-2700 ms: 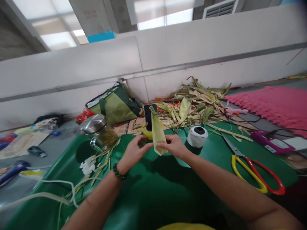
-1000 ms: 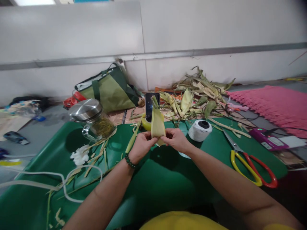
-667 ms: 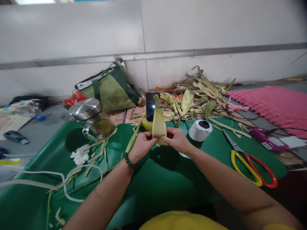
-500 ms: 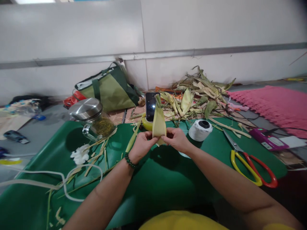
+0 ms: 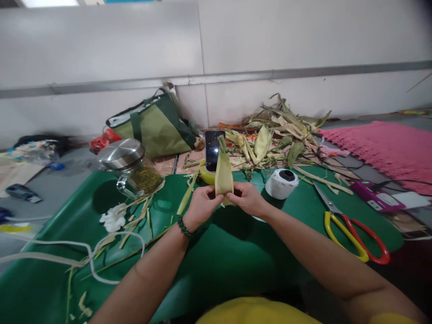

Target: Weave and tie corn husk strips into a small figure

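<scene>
You have a pale yellow-green, papery corn husk (image 5: pixel 224 175) upright above the mat, broad and smooth below, narrowing to a darker green, ragged tip. Its lower edge is folded or curled; you cannot tell which from here. Your left hand (image 5: pixel 202 204), below a dark green beaded bracelet (image 5: pixel 184 227), pinches the bottom edge between thumb and curled fingers; your right hand (image 5: pixel 248 198) pinches it the same way, both thumbs nearly meeting in front.

Beneath your hands lies a glossy dark green mat (image 5: pixel 236 265). Just behind the husk, a black smartphone (image 5: pixel 212 148) leans upright. To your right sit a white spool of thread (image 5: pixel 281 185) and metal scissors with one yellow and one red handle (image 5: pixel 333 209); to your left, a clear glass mug with a steel lid (image 5: pixel 137 175) and a crumpled white tissue (image 5: pixel 114 217).

Farther back, a two-tone green bag (image 5: pixel 162 132) and a heap of dried husks (image 5: pixel 286 119) rest near a pale panelled wall (image 5: pixel 135 45). A pink fringed cloth (image 5: pixel 381 148) spreads at far right.
</scene>
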